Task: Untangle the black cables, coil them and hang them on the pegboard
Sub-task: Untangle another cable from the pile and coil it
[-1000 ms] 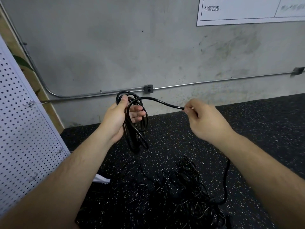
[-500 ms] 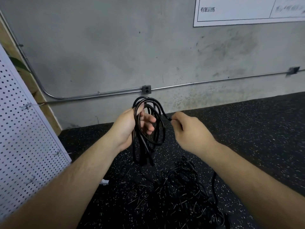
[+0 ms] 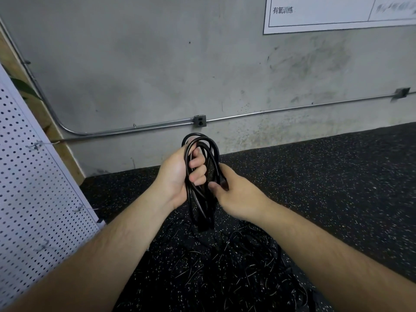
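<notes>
My left hand (image 3: 177, 176) grips a coiled black cable (image 3: 203, 145), its fingers curled through the loops, which stick up above the fist and hang down below it. My right hand (image 3: 234, 194) is right beside the coil and pinches the cable's plug end against it. A tangled heap of black cables (image 3: 243, 262) lies on the floor under my hands. The white pegboard (image 3: 33, 188) leans at the left edge.
Black speckled rubber floor (image 3: 326, 181) runs to a grey concrete wall. A metal conduit with a junction box (image 3: 200, 121) crosses the wall low down. A white sign (image 3: 333, 12) hangs top right. Wire hooks (image 3: 36, 145) stick out of the pegboard.
My right hand has come in from the right with the cable's free end and now meets the coil. My left hand's fingers have closed round the loops.
</notes>
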